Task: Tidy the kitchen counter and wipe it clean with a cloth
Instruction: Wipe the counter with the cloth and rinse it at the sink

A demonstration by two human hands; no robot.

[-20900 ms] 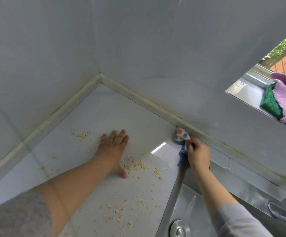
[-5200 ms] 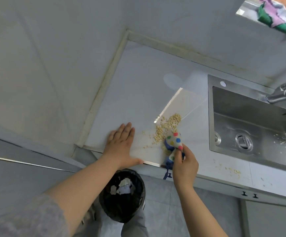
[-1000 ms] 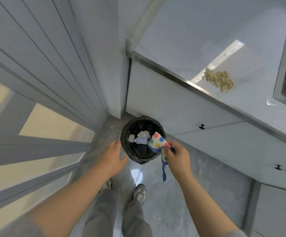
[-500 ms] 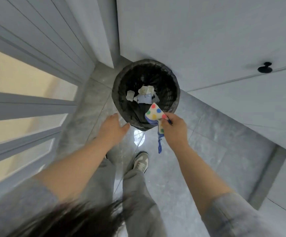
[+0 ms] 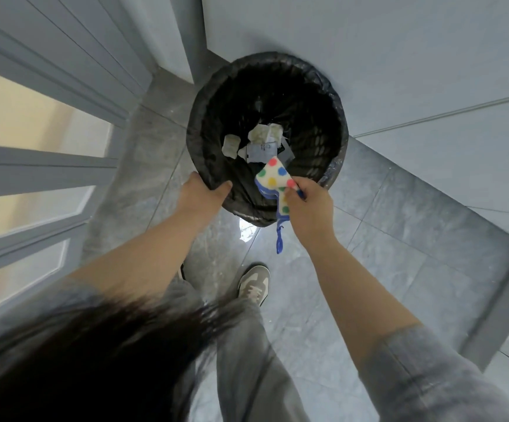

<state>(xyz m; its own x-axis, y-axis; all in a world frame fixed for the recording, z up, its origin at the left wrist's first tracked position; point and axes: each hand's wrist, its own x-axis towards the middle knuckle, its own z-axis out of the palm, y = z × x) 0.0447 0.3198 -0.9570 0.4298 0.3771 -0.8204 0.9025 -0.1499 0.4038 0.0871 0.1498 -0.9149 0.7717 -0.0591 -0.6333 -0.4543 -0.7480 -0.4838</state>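
I look straight down at a round bin [image 5: 337, 111] lined with a black bag, standing on the grey floor against the cabinet fronts. Paper scraps [image 5: 259, 143] lie at its bottom. My left hand [image 5: 200, 193] grips the bin's near rim, thumb over the edge. My right hand [image 5: 309, 207] pinches a white cloth with coloured dots and blue trim [image 5: 274, 178], held over the bin's near edge; its blue loop hangs below my wrist. The counter is out of view.
White cabinet doors [image 5: 399, 71] rise behind and right of the bin. A panelled glass door [image 5: 34, 153] stands at the left. My legs and one shoe [image 5: 254, 286] are below on the tiled floor; dark hair covers the lower left.
My left hand has reached forward and taken hold of the bin's rim. The bin now fills more of the view, and the cloth hangs over its near edge.
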